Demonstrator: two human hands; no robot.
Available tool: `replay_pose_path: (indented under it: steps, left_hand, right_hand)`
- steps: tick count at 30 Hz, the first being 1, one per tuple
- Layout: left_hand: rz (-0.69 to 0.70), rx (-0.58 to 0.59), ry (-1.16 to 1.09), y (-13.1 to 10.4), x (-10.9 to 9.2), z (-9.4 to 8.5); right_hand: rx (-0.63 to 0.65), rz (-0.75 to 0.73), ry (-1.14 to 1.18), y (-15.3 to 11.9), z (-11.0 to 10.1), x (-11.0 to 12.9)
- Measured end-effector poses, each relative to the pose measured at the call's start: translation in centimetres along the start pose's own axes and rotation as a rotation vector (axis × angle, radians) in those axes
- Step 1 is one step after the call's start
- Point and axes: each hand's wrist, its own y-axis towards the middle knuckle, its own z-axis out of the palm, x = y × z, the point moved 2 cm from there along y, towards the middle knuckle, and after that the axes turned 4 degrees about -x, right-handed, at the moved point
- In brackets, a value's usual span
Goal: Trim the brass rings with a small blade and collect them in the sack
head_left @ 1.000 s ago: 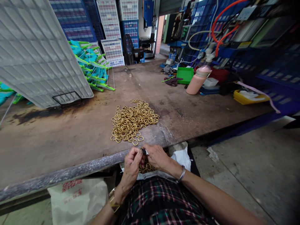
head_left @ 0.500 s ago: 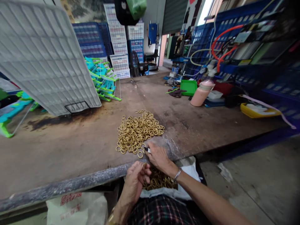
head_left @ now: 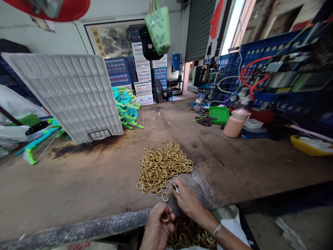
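Observation:
Many gold-coloured rings (head_left: 162, 166) lie in a loose pile on the brown table (head_left: 104, 180). My left hand (head_left: 159, 225) is closed at the table's front edge, with one gold ring (head_left: 165, 217) between its fingers. To its right, my right hand (head_left: 188, 199) is closed round a small black-and-white tool (head_left: 175, 189), whose dark tip points at rings on the near side of the pile. More rings (head_left: 186, 236) fill a white bag (head_left: 230, 217) below the table edge, under my hands.
A padded grey panel (head_left: 70, 93) stands at the left, beside teal-and-green plastic frames (head_left: 127, 107). At the right are a pink bottle (head_left: 236, 123), a green tray (head_left: 219, 115) and a yellow tray (head_left: 309, 146). Crates (head_left: 142, 76) stand stacked behind.
The view has tilted up, so the table items appear lower. My left hand has turned, and the ring in it now shows clearly. My right hand remains by the near edge of the pile.

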Motion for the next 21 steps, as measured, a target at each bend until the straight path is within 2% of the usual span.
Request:
replay_pose_path:
  steps: [4, 10, 13, 16, 18, 21]
  left_hand:
    - [0.167, -0.025, 0.202, 0.4, 0.3, 0.0]
    - [0.262, -0.047, 0.477, 0.8, 0.3, -0.1]
    - [0.449, -0.071, 0.620, 0.6, -0.3, 0.0]
    - [0.619, -0.020, 0.741, 0.1, -0.6, 0.4]
    - [0.624, 0.014, 0.765, 0.0, -0.5, 0.6]
    - [0.478, 0.020, 0.731, 0.1, 0.0, 0.7]
  right_hand:
    - [0.017, -0.093, 0.236, -1.2, -0.1, 0.6]
    - [0.075, -0.094, 0.427, -2.7, -0.4, 1.6]
    - [0.092, -0.033, 0.496, -2.6, -0.8, 1.8]
    - [0.163, 0.050, 0.523, -2.3, -0.8, 1.6]
    - [0.189, 0.083, 0.529, -2.2, -0.5, 1.2]
    - [0.157, 0.075, 0.527, -2.2, 0.1, 0.5]
